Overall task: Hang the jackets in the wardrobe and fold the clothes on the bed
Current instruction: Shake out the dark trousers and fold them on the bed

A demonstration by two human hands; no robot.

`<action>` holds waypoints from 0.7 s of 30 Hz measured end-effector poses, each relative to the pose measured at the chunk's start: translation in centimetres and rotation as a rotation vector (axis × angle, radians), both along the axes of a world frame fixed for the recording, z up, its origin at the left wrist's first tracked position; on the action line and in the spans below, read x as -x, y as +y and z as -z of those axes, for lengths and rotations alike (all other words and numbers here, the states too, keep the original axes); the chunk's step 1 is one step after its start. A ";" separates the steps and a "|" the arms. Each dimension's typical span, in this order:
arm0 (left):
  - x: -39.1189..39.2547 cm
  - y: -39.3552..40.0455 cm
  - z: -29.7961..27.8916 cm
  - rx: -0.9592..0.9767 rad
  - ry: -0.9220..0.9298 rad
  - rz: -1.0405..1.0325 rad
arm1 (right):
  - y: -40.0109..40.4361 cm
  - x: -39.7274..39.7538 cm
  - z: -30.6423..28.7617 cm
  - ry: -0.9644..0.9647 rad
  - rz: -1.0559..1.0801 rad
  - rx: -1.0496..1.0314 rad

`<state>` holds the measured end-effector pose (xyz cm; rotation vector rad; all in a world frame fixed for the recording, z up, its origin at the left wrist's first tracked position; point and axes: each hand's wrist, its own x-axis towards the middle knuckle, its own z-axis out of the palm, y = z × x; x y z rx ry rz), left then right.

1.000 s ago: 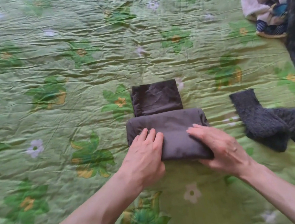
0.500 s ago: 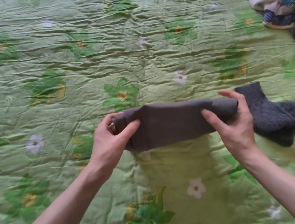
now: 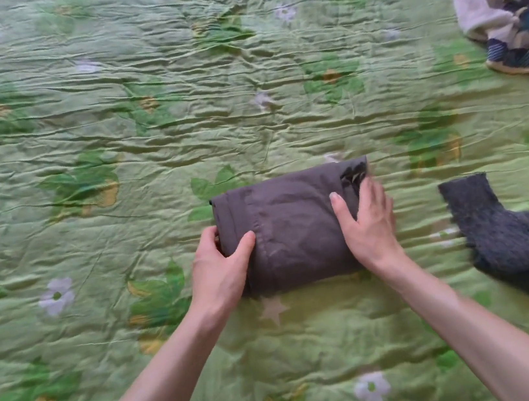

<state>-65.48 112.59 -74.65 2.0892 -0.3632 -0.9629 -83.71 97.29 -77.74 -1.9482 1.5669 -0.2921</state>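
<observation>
A: What is being held right now?

B: The left end of the folded brown garment (image 3: 290,227) is being gripped by the left hand (image 3: 222,271), thumb on top and fingers tucked round the edge. The right hand (image 3: 366,223) is being laid flat on the garment's right end, fingers fairly straight, nothing being pinched as far as can be seen.

A: And where is the bundle being kept?

B: It is being pressed onto the green floral bedspread (image 3: 111,136), about mid-bed, nearer the near edge than the far one.

A: How far along is the folding being judged?

B: This piece is being judged as good as folded, a compact rectangle. More is being left: a dark grey knitted garment (image 3: 506,234) is lying unfolded just to the right, and a heap of mixed clothes (image 3: 497,4) is being left at the far right corner. No jackets or wardrobe are being shown.

A: Is room being left for moving?

B: Open bedspread is being left to the left and beyond; the right side is being crowded by the knit.
</observation>
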 end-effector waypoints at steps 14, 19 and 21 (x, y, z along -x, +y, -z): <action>0.8 -0.5 1.0 0.030 0.054 0.003 | 1.1 -0.4 2.6 -0.009 -0.128 0.462; 1.8 0.0 0.8 0.140 0.058 -0.021 | 0.2 -0.4 1.5 -0.192 0.046 0.161; 2.4 0.1 0.9 0.181 0.067 -0.052 | -0.6 -0.5 0.4 -0.352 0.181 -0.056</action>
